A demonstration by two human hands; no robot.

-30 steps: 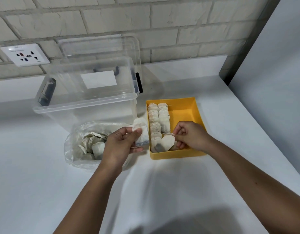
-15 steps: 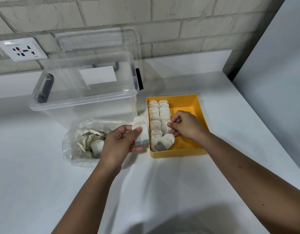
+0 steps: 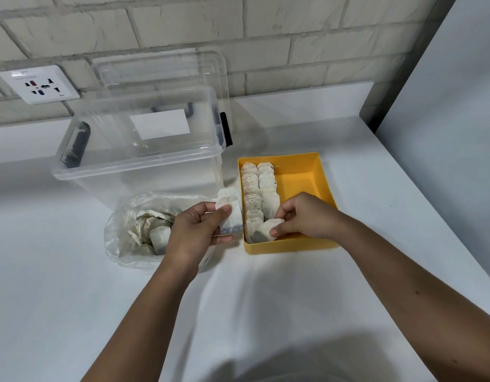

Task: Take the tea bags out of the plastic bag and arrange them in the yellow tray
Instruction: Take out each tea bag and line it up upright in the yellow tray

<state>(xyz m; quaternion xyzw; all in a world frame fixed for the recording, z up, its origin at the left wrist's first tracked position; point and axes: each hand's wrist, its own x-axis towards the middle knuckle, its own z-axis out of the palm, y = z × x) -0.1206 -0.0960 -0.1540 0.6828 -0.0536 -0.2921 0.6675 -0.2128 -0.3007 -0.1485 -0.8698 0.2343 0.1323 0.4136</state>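
Observation:
The yellow tray (image 3: 307,175) lies on the white counter, with two rows of tea bags (image 3: 259,186) along its left side. My right hand (image 3: 301,216) is inside the tray's near end, and its fingers pinch a tilted tea bag (image 3: 266,230) at the near left corner. My left hand (image 3: 194,230) holds a small stack of tea bags (image 3: 230,210) upright between the tray and the clear plastic bag (image 3: 128,230). Several more tea bags (image 3: 153,232) lie inside that bag.
A large clear storage bin (image 3: 139,150) with dark latches stands behind the plastic bag, its lid leaning on the brick wall. A wall socket (image 3: 40,84) is at the far left. A grey panel bounds the counter on the right.
My right hand moved up along the rows of tea bags, then came back to the near end and took hold of the tilted tea bag. My left hand stayed put with its stack.

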